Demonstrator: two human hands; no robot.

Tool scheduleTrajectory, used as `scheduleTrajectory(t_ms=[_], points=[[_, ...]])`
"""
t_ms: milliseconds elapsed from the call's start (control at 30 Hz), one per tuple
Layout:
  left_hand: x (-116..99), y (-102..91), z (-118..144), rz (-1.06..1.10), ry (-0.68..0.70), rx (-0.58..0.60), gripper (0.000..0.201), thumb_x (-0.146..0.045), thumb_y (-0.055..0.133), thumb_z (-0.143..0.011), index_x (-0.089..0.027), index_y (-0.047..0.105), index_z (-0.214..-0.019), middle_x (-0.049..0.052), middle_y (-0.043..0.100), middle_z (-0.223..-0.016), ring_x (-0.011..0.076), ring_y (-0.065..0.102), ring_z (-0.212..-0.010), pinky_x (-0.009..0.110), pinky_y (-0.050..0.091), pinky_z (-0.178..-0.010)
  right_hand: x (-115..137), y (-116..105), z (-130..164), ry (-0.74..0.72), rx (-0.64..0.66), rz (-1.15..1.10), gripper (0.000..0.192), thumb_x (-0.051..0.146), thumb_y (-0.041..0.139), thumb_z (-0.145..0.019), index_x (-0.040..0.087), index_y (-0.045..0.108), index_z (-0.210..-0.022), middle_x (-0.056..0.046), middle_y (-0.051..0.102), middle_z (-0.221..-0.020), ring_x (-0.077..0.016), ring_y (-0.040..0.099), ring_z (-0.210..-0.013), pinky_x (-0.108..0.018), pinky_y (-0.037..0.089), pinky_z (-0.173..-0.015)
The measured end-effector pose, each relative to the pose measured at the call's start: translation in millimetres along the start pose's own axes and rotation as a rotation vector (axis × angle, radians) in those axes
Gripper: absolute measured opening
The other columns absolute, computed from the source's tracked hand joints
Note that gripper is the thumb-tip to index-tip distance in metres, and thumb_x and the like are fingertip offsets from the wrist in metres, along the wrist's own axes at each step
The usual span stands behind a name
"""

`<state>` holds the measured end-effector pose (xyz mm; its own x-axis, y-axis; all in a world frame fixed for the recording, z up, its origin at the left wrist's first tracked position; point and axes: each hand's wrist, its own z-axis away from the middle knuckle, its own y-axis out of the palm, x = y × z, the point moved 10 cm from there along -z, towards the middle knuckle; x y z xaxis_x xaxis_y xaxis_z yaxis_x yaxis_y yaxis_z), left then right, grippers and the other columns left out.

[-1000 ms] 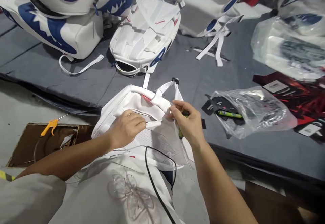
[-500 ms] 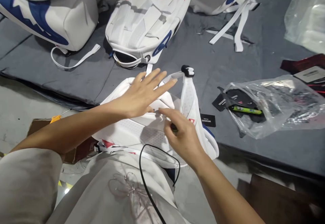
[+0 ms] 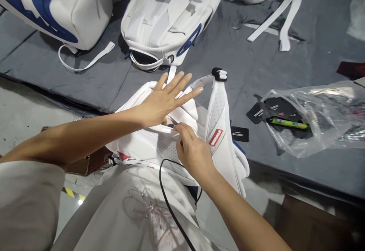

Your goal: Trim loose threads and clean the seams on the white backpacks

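Note:
A white backpack lies at the near edge of the table against my body, its perforated back panel and one shoulder strap showing. My left hand rests across it with the fingers spread, and the thumb is down by a seam. Close to that thumb, my right hand is closed, with thumb and forefinger pinched at the same seam. A thin greyish tip shows just ahead of these fingers, but what they grip is mostly hidden.
Another white backpack lies just beyond, and a white-and-blue one stands at upper left. On the right, a clear plastic bag holds black tags and a green pen-like item. A black cord hangs before me.
My right hand has shifted slightly left, with its pinch now nearer the left thumb. The strap's red label shows more fully. The left hand stays spread on the backpack, and the view has shifted a little.

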<state>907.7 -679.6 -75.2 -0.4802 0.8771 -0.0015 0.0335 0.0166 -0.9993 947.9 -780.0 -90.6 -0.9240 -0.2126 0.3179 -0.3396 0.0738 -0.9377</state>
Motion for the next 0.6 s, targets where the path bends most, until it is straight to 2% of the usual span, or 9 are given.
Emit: scheduleTrajectory(t_ms=[133,200,267,333,433,500,567,600], points=[[0.2,4.9,-1.7,0.014,-0.040,0.036,0.105,-0.047,0.069,-0.088,-0.020,0.000,-0.162,0.022,0.018,-0.166,0.0413,0.025,-0.150,0.063,0.023,-0.116,-0.8,0.7,2.8,-0.001,0.002,-0.007,0.041,0.004,0.040,-0.088,0.017,0.056,-0.124,-0.005,0.065,-0.133,-0.0155,0.069,-0.075,-0.029,0.043,-0.049],[0.3,5.2,-2.5,0.020,-0.042,0.034,0.099,-0.046,0.064,-0.091,-0.021,0.000,-0.162,0.020,0.020,-0.166,0.0403,0.028,-0.149,0.062,0.024,-0.116,-6.4,-4.5,1.0,0.009,-0.019,-0.058,0.039,0.005,0.040,-0.090,0.017,0.056,-0.123,-0.005,0.066,-0.131,-0.0159,0.069,-0.081,-0.028,0.045,-0.054],[0.8,5.3,-2.7,0.032,-0.045,0.027,0.097,-0.049,0.061,-0.092,-0.021,0.000,-0.163,0.020,0.019,-0.166,0.0414,0.027,-0.149,0.063,0.022,-0.116,-20.1,-14.1,-8.3,0.091,-0.058,-0.078,0.027,0.012,0.043,-0.095,0.017,0.059,-0.116,-0.007,0.069,-0.120,-0.0183,0.069,-0.088,-0.028,0.046,-0.061],[1.1,5.6,-2.7,0.050,-0.051,0.019,0.096,-0.051,0.059,-0.093,-0.021,0.000,-0.163,0.020,0.016,-0.167,0.0426,0.022,-0.151,0.065,0.019,-0.117,-37.8,-21.8,-24.5,0.242,-0.058,0.016,0.015,0.026,0.052,-0.097,0.018,0.062,-0.103,-0.009,0.069,-0.107,-0.0212,0.067,-0.084,-0.029,0.044,-0.061],[7.7,2.2,-2.3,0.064,-0.142,-0.032,0.093,-0.051,0.055,-0.094,-0.020,0.000,-0.163,0.017,0.008,-0.170,0.0416,0.010,-0.155,0.064,0.014,-0.119,-47.0,-20.2,-54.9,0.397,0.092,0.267,0.024,0.038,0.065,-0.090,0.016,0.063,-0.099,-0.011,0.067,-0.100,-0.0231,0.065,-0.074,-0.030,0.034,-0.055],[15.6,-0.4,-0.9,0.065,-0.248,-0.064,0.088,-0.048,0.052,-0.095,-0.020,0.003,-0.163,0.016,0.004,-0.170,0.0397,0.003,-0.156,0.062,0.012,-0.120,-36.6,-11.8,-73.0,0.372,0.211,0.368,0.023,0.030,0.065,-0.090,0.012,0.064,-0.104,-0.015,0.068,-0.100,-0.0253,0.067,-0.077,-0.030,0.032,-0.055],[21.5,1.4,0.3,0.063,-0.329,-0.041,0.082,-0.040,0.050,-0.096,-0.018,0.007,-0.163,0.016,0.002,-0.171,0.0380,0.001,-0.157,0.061,0.012,-0.120,-22.6,-2.4,-82.8,0.305,0.285,0.415,0.017,0.016,0.054,-0.094,0.009,0.065,-0.104,-0.018,0.069,-0.098,-0.0260,0.069,-0.082,-0.029,0.033,-0.056],[22.9,3.3,0.6,0.066,-0.345,-0.017,0.081,-0.038,0.050,-0.096,-0.018,0.008,-0.163,0.015,0.001,-0.171,0.0373,0.001,-0.157,0.062,0.013,-0.120,-17.6,2.4,-83.9,0.277,0.310,0.419,0.020,0.010,0.047,-0.095,0.008,0.065,-0.103,-0.019,0.070,-0.097,-0.0255,0.070,-0.084,-0.029,0.033,-0.057]])
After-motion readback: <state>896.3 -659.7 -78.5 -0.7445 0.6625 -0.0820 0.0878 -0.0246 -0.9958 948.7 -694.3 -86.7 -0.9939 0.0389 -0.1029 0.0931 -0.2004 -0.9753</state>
